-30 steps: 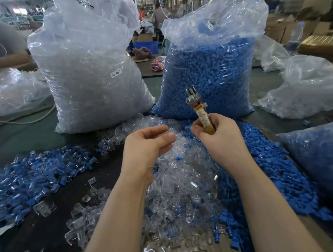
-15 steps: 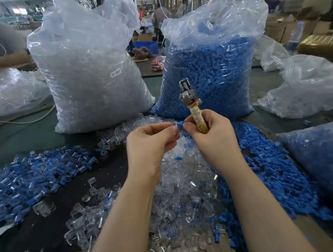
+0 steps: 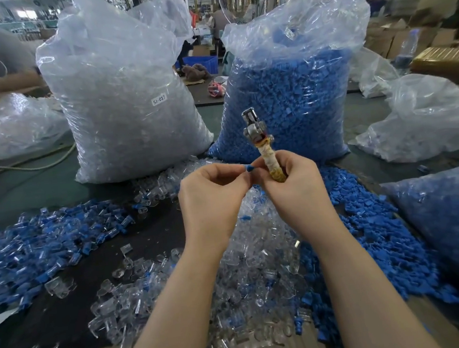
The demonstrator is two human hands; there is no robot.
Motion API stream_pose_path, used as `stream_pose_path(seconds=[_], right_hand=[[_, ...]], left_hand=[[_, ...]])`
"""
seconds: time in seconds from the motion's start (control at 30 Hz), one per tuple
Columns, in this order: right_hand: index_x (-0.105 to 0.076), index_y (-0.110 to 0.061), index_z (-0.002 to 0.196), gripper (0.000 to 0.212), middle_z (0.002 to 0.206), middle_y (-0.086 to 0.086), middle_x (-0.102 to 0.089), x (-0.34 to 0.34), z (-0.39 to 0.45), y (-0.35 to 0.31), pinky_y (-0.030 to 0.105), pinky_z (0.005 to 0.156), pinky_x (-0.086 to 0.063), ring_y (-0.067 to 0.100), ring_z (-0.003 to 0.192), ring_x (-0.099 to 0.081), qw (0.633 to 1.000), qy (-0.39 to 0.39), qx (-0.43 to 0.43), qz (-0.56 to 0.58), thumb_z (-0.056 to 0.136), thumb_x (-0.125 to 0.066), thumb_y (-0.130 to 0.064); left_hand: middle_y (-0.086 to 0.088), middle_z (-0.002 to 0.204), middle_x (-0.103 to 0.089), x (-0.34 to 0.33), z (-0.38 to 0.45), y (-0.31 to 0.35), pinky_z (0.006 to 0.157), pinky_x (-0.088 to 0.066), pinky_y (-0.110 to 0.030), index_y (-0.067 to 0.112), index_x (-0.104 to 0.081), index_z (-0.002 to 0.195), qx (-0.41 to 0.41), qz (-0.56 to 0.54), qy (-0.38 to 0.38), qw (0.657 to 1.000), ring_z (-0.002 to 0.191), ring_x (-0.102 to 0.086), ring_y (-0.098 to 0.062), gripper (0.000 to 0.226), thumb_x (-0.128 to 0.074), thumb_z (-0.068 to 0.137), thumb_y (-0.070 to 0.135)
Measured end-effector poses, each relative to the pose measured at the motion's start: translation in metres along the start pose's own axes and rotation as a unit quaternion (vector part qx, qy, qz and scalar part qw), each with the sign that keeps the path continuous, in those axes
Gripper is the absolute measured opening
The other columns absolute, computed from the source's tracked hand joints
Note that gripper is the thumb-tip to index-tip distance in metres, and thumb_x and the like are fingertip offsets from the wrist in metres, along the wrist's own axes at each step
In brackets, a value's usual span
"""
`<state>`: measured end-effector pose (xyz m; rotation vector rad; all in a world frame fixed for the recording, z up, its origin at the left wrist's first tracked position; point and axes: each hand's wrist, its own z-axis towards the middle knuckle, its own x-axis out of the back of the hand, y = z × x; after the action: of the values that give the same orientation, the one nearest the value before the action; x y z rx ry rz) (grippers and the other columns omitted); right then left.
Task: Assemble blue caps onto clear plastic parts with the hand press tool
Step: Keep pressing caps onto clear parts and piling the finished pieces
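Both hands have met: our left hand (image 3: 211,200) pinches a small blue plastic cap (image 3: 249,168); our right hand (image 3: 294,190) grips the tape-wrapped metal hand press tool (image 3: 262,148). Pressing comes next, we judge.

Dark table (image 3: 156,237): two bags (image 3: 129,105), loose parts (image 3: 247,278).

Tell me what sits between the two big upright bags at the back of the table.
In the head view, the gap between the bag of clear parts and the bag of blue caps holds bare green table; farther back, a blue crate.
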<state>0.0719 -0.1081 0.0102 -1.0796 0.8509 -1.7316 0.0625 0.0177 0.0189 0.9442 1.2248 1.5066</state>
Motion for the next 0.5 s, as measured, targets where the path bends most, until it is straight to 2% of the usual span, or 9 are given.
stream_pose_path(seconds=[0.07, 0.17, 0.27, 0.37, 0.5], right_hand=[[-0.066, -0.027, 0.081, 0.015, 0.065, -0.012, -0.065, 0.002, 0.001, -0.001, 0.028, 0.058, -0.05, 0.004, 0.059, -0.054, 1.0, -0.007, -0.011, 0.009, 0.09, -0.067, -0.015], [-0.068, -0.024, 0.086, 0.017, 0.074, -0.008, -0.072, 0.004, 0.0, -0.003, 0.018, 0.064, -0.054, 0.006, 0.07, -0.067, 0.998, -0.032, -0.023, 0.043, 0.091, -0.063, -0.009], [-0.07, -0.021, 0.092, 0.016, 0.078, -0.007, -0.073, 0.009, -0.001, -0.002, 0.017, 0.068, -0.055, 0.01, 0.076, -0.068, 0.996, -0.066, -0.033, 0.056, 0.093, -0.06, -0.009], [-0.068, -0.027, 0.088, 0.015, 0.079, -0.003, -0.071, 0.018, -0.001, 0.002, 0.028, 0.074, -0.055, 0.018, 0.08, -0.066, 0.993, -0.104, -0.055, 0.018, 0.09, -0.063, -0.013], [-0.067, -0.023, 0.086, 0.014, 0.077, -0.006, -0.065, 0.026, -0.002, 0.008, 0.036, 0.075, -0.05, 0.012, 0.074, -0.058, 0.982, -0.171, -0.078, -0.024, 0.088, -0.066, -0.01]], left_hand=[[0.005, 0.07, -0.074, 0.0, -0.001, -0.001, 0.073, -0.06, -0.036, 0.026, -0.074, 0.072, -0.016, 0.02, 0.005, 1.0, 0.072, -0.073, -0.012, 0.016, -0.083, 0.073, 0.012], [0.006, 0.07, -0.074, 0.0, -0.001, -0.002, 0.071, -0.061, -0.033, 0.025, -0.075, 0.075, -0.029, 0.024, 0.008, 0.999, 0.07, -0.072, -0.009, 0.013, -0.082, 0.076, 0.013], [0.004, 0.069, -0.074, 0.001, 0.001, -0.004, 0.07, -0.061, -0.032, 0.021, -0.074, 0.076, -0.021, 0.024, 0.008, 0.999, 0.069, -0.072, -0.013, 0.013, -0.078, 0.08, 0.01], [0.0, 0.068, -0.073, 0.003, 0.003, -0.005, 0.067, -0.059, -0.026, 0.017, -0.072, 0.077, -0.003, -0.014, -0.001, 1.0, 0.07, -0.073, -0.016, 0.012, -0.075, 0.082, 0.006], [0.0, 0.066, -0.073, 0.004, 0.005, -0.004, 0.063, -0.056, -0.02, 0.013, -0.071, 0.08, 0.005, -0.064, -0.004, 0.998, 0.067, -0.072, -0.013, 0.011, -0.073, 0.084, 0.002]])
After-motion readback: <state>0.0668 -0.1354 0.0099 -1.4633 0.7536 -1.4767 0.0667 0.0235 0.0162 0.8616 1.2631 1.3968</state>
